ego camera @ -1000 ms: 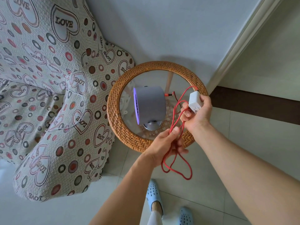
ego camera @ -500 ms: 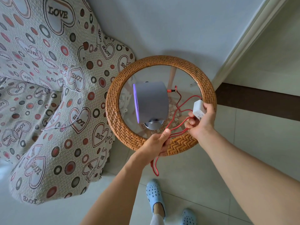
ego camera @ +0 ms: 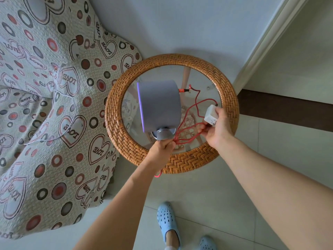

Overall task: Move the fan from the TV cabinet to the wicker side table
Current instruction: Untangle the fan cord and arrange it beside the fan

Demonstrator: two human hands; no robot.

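A grey drum-shaped fan [ego camera: 159,106] with a purple front rim stands on the glass top of the round wicker side table [ego camera: 228,94], facing left. A red cable [ego camera: 197,101] runs from its back and loops over the glass. My left hand [ego camera: 162,147] is at the table's near rim, closed around a bunch of the red cable just below the fan's round base. My right hand [ego camera: 217,128] holds the white plug adapter [ego camera: 211,115] over the right side of the glass, with cable loops between its fingers.
A sofa with a heart-patterned "LOVE" cover [ego camera: 45,105] presses against the table's left side; a thin white cable [ego camera: 71,112] lies on it. A white wall and door frame [ego camera: 261,49] rise behind. Pale floor tiles and my blue clogs [ego camera: 167,221] are below.
Both hands have lowered toward the table with the red cable. The hanging loop has been gathered up; the adapter has come down from above the rim to over the glass.
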